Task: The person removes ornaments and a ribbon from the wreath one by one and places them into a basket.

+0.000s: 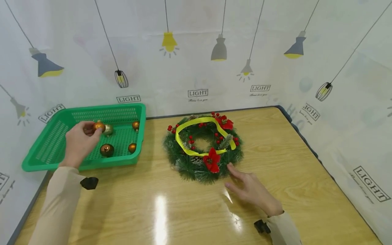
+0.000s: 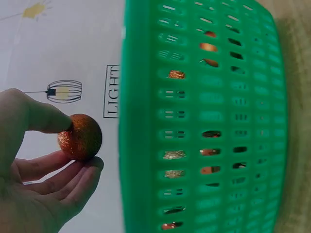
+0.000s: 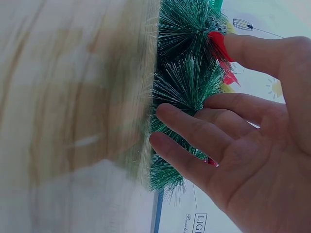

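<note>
Between thumb and fingers, my left hand (image 1: 81, 141) pinches a glittery orange Christmas ball (image 2: 80, 138) above the green basket (image 1: 140, 136). Inside the basket lie a pale gold ball (image 1: 108, 130), a brown ball (image 1: 107, 150) and two small orange balls, one of them near the right wall (image 1: 132, 147). A green Christmas wreath (image 1: 190, 169) lies flat on the table, with red flowers, berries and pinecones. Loosely looped on top of it is a yellow ribbon (image 1: 180, 134). My right hand (image 1: 252, 190) is at the wreath's near right edge, its fingers loosely spread and holding nothing.
The wooden table (image 1: 275, 149) reaches back to a white wall sheet (image 1: 171, 75) printed with lamps. The basket stands at the table's far left, close to the sheet. A dark edge runs along the table's right side.
</note>
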